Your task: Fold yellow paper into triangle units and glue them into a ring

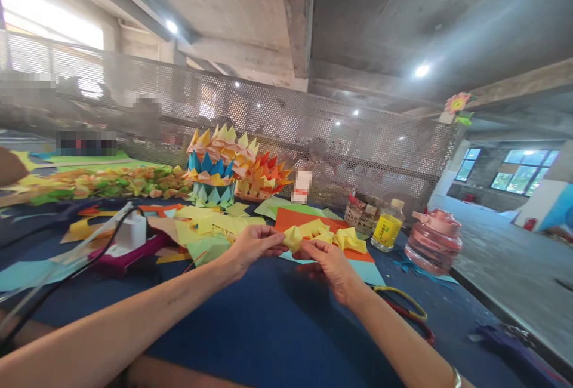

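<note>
Between my two hands, above the middle of the table, is a small folded yellow paper piece [293,237]. My left hand [253,248] pinches its left side between thumb and fingers. The fingertips of my right hand [329,264] close on its right side, and part of the piece is covered by them. Just behind, more folded yellow paper pieces [351,239] lie on an orange sheet [289,218]. Light blue paper [369,271] sticks out under that sheet. Loose yellow sheets [215,221] spread to the left of my left hand.
Layered folded-paper crafts [210,182] stand at the back, beside a heap of folded paper bits [120,182]. A magenta power strip [120,261] with cables sits left. Rightward are a basket [364,213], a yellow-labelled bottle [387,227], a pink jug [433,243] and red-and-yellow handles [418,310].
</note>
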The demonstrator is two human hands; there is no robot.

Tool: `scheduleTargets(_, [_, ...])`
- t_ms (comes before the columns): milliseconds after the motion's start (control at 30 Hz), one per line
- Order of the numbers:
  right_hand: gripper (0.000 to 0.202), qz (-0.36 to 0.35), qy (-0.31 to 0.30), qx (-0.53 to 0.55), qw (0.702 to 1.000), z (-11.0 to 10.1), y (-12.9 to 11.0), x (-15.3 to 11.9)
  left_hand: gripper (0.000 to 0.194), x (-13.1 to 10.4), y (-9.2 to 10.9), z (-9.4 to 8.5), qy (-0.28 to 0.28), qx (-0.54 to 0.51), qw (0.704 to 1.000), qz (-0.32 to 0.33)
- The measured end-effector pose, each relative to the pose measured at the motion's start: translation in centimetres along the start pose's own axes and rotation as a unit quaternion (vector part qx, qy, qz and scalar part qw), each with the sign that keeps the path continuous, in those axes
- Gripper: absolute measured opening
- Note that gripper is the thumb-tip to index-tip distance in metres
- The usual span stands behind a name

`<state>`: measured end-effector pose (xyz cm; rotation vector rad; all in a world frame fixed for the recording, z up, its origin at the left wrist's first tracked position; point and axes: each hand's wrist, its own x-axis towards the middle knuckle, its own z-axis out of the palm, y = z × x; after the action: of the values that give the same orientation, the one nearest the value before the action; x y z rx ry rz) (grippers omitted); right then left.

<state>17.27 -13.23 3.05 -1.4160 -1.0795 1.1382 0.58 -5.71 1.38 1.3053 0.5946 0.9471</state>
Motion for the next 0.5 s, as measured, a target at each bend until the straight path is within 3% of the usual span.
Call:
scheduleTargets(233, [0.035, -0.020, 0.006, 0.054, 0.998, -0.12, 0.46, 0.62, 0.036, -0.17, -0.06, 0.13, 0.005, -0.009, 1.000, 0.004])
scheduleTargets(500, [0.034, -0.080, 0.051, -0.008, 0.996, -0.08, 0.61, 0.86, 0.026, -0.30, 0.01, 0.07, 0.016, -0.002, 1.000, -0.004])
